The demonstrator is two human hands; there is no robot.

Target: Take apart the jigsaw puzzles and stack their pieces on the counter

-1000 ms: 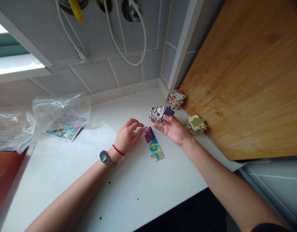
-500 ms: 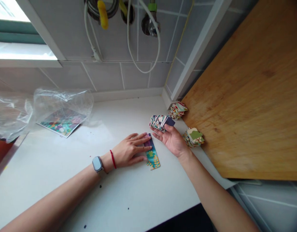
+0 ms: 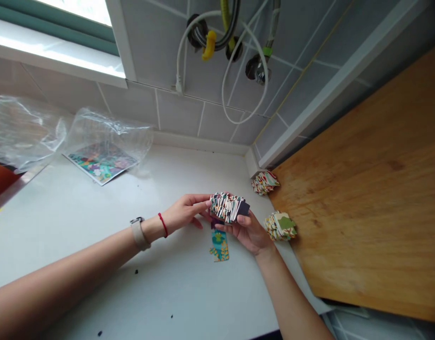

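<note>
My right hand (image 3: 251,231) holds a stack of jigsaw puzzle pieces (image 3: 226,208) above the white tabletop, its thumb on the dark piece at the near end. My left hand (image 3: 194,208) pinches the other end of the stack, thumb and fingers closed around it. Beneath both hands lies a strip of joined puzzle pieces (image 3: 219,245), teal with orange leaves; its purple upper end is partly covered by my hands. To the right, one pile of puzzle pieces (image 3: 280,225) shows a green and cream top, and another pile (image 3: 264,182) sits farther back by the corner.
A printed picture sheet (image 3: 100,165) lies partly under a clear plastic bag (image 3: 111,130) at the back left, beside another clear bag (image 3: 29,127). A wooden board (image 3: 373,203) stands along the right side. A white cable (image 3: 226,101) and hoses hang on the tiled wall.
My left hand has lifted off the strip and taken hold of the stack's left end. My right hand has brought the stack over the strip. The view has shifted and tilted.
</note>
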